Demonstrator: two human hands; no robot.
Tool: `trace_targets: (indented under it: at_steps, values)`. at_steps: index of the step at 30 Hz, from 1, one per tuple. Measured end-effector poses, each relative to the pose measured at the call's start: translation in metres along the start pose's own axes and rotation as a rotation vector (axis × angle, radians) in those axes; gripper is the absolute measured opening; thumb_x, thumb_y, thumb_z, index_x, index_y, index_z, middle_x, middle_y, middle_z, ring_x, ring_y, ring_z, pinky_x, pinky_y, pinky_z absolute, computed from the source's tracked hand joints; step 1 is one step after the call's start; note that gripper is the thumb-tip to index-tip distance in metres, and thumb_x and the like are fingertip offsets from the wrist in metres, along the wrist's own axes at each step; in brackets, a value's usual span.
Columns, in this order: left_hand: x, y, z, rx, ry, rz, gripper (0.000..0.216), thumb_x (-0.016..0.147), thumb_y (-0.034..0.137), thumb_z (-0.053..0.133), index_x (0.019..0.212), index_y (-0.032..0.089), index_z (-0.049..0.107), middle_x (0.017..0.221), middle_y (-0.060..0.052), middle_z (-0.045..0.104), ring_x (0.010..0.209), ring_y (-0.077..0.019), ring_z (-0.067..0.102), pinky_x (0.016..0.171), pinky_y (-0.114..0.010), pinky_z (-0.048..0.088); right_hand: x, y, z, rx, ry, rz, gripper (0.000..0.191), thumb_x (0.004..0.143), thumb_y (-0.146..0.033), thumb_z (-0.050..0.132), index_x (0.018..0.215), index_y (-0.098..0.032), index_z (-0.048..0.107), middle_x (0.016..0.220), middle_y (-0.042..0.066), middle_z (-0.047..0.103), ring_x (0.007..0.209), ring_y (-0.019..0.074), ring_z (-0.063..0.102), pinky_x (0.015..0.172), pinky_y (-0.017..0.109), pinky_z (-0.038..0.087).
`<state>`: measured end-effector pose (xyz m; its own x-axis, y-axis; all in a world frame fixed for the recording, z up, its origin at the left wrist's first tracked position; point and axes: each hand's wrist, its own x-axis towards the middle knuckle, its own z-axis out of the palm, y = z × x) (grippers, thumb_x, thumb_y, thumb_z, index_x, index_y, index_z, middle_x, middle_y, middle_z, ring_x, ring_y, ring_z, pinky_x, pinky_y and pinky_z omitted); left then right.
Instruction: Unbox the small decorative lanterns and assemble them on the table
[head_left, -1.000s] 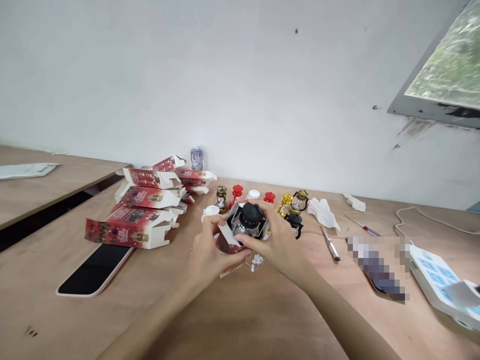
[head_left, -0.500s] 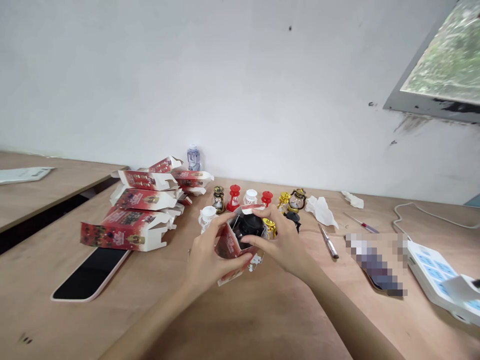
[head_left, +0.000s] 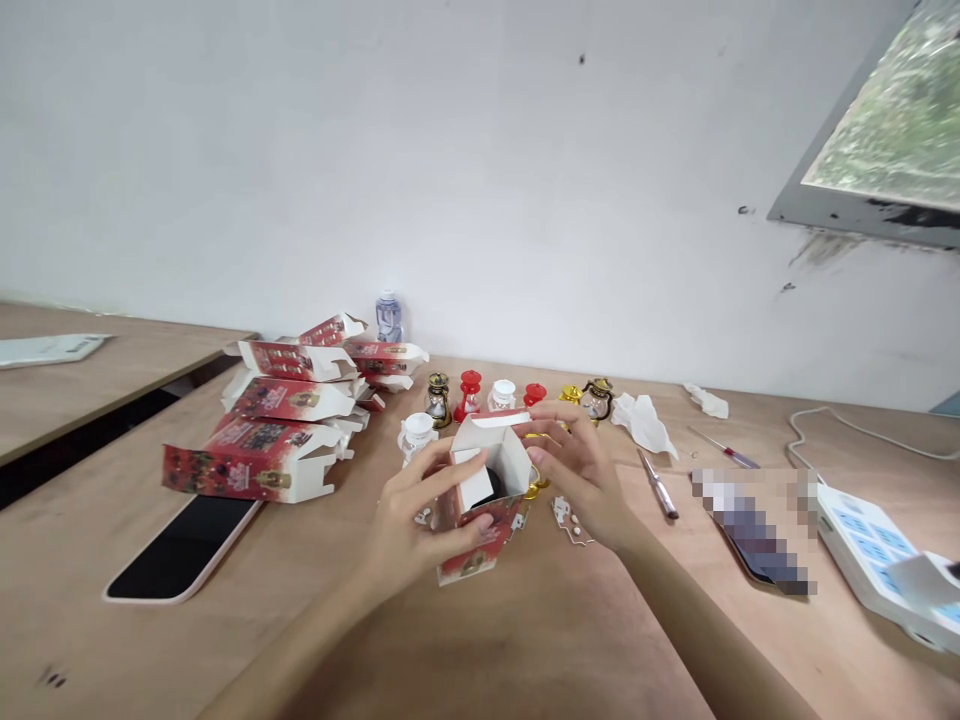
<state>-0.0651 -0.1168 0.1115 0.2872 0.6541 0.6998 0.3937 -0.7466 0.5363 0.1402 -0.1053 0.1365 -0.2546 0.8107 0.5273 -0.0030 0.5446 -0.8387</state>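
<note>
A red printed carton (head_left: pixel 471 555) stands tilted between my hands, its top open and its white flaps raised. Deep inside it shows part of a black miniature lantern (head_left: pixel 493 484). My left hand (head_left: pixel 420 510) grips the carton's left side, fingers over a white flap and thumb across the front. My right hand (head_left: pixel 589 475) is curled at the carton's right upper edge, with the thumb by the rim and the fingers behind. Behind them stand small lanterns: a white one (head_left: pixel 417 436), a red one (head_left: pixel 470 394) and a bronze one (head_left: pixel 597 398) among several.
Opened red cartons (head_left: pixel 251 455) are piled at left, above a phone (head_left: pixel 180 550). At right lie crumpled tissue (head_left: pixel 643 422), a pen-like tool (head_left: pixel 660 487), a screwdriver (head_left: pixel 726 449), a blurred-out phone (head_left: pixel 754 535) and a power strip (head_left: pixel 870 560). A small bottle (head_left: pixel 388 318) stands by the wall.
The black lantern has gone down into the carton. My right hand has drawn off it to the carton's right edge, and the white flaps now stand in view.
</note>
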Motion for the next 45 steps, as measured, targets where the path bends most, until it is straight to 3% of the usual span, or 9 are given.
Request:
trace_targets:
  at_steps: [3,5,8,14,20,27,35,41,45]
  values:
    - [0.001,0.002,0.0,-0.017,0.006,0.037,0.041,0.073,0.023,0.07,0.113,0.027,0.064,0.114,-0.007,0.061,0.102,-0.0216,0.061,0.086,-0.034,0.052,0.004,0.008,0.01,0.138,0.035,0.106,0.056,0.076,-0.034,0.07,0.124,-0.033,0.041,0.114,0.004,0.057,0.097,0.0167,0.062,0.087,0.035,0.052]
    - [0.0,0.002,0.001,-0.008,0.001,0.033,0.042,0.07,0.024,0.072,0.111,0.027,0.065,0.115,-0.008,0.061,0.1,-0.0219,0.062,0.086,-0.034,0.052,0.006,0.01,0.015,0.205,-0.062,0.201,0.066,0.071,-0.039,0.074,0.128,-0.033,0.04,0.125,0.007,0.054,0.101,0.019,0.062,0.083,0.035,0.054]
    - [-0.003,0.001,0.002,-0.009,-0.066,0.032,0.039,0.069,0.025,0.072,0.108,0.026,0.065,0.116,-0.008,0.061,0.101,-0.0225,0.062,0.085,-0.033,0.052,0.004,0.006,0.018,0.235,-0.224,0.252,0.06,0.072,-0.044,0.072,0.124,-0.028,0.048,0.126,0.008,0.056,0.112,0.0224,0.058,0.09,0.039,0.051]
    - [-0.009,-0.007,0.0,-0.068,-0.126,0.03,0.032,0.069,0.027,0.073,0.099,0.022,0.066,0.113,-0.008,0.062,0.101,-0.0228,0.061,0.085,-0.032,0.051,-0.005,0.0,0.012,0.182,-0.475,0.074,0.043,0.085,-0.048,0.057,0.123,-0.028,0.056,0.134,0.006,0.052,0.122,0.0219,0.051,0.101,0.04,0.043]
    - [-0.03,-0.016,0.002,-0.197,-0.103,-0.108,0.037,0.068,0.028,0.075,0.1,0.023,0.056,0.111,-0.009,0.062,0.104,-0.024,0.061,0.09,-0.038,0.051,-0.016,0.005,0.018,-0.218,-0.486,-0.098,0.037,0.096,-0.028,0.04,0.133,-0.033,0.048,0.138,0.001,0.051,0.129,0.0147,0.042,0.109,0.039,0.035]
    - [-0.062,-0.024,0.005,-0.348,-0.128,-0.326,0.065,0.066,0.027,0.079,0.115,0.027,0.037,0.125,-0.011,0.051,0.118,-0.0273,0.054,0.099,-0.046,0.048,-0.032,0.004,0.023,-0.612,-0.556,-0.316,0.045,0.095,-0.021,0.038,0.14,-0.029,0.038,0.141,0.002,0.048,0.134,0.0185,0.037,0.115,0.048,0.025]
    - [-0.067,-0.033,0.008,-0.347,-0.084,-0.422,0.076,0.061,0.035,0.081,0.122,0.027,0.035,0.125,-0.011,0.048,0.119,-0.0304,0.051,0.099,-0.049,0.046,-0.03,-0.007,0.034,-0.673,-0.543,-0.124,0.043,0.097,-0.023,0.035,0.14,-0.029,0.039,0.147,-0.001,0.04,0.131,0.0173,0.04,0.109,0.038,0.037]
    - [-0.067,-0.028,0.006,-0.374,-0.129,-0.467,0.081,0.06,0.035,0.082,0.125,0.027,0.034,0.127,-0.012,0.049,0.12,-0.0312,0.05,0.1,-0.05,0.045,-0.035,-0.005,0.033,-0.805,-0.599,-0.178,0.045,0.093,-0.037,0.044,0.138,-0.033,0.042,0.145,-0.002,0.042,0.132,0.0309,0.037,0.106,0.053,0.038]
    - [-0.073,-0.027,0.009,-0.361,-0.176,-0.441,0.074,0.067,0.033,0.077,0.126,0.027,0.034,0.128,-0.013,0.05,0.121,-0.0317,0.05,0.099,-0.049,0.046,-0.044,0.004,0.034,-0.873,-0.581,-0.209,0.052,0.088,-0.046,0.053,0.137,-0.034,0.042,0.15,0.007,0.033,0.13,0.0355,0.039,0.099,0.056,0.043]
